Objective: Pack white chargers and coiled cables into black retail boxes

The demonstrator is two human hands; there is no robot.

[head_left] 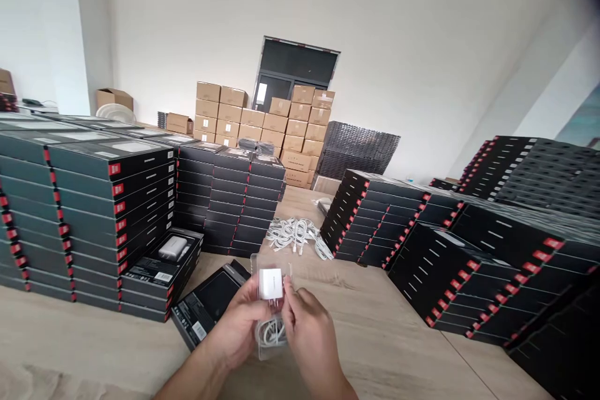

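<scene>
Left hand [240, 320] is gripping, right hand [312, 325] is pinching, 1 clear tray [267, 354]; uneven pressure could be working 1 white charger [270, 283] loose.

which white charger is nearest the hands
The charger in the clear tray, between the left hand and right hand. The other charger lies farther left, among black boxes.

On the light-brown, flat wood-grain table [375, 325], white, coiled plastic cables [295, 233] lie at twelve o'clock, between stacked black, rectangular cardboard boxes at ten [140, 200] and two [370, 219]; brown, boxy cardboard cartons [274, 128] stand behind.
</scene>
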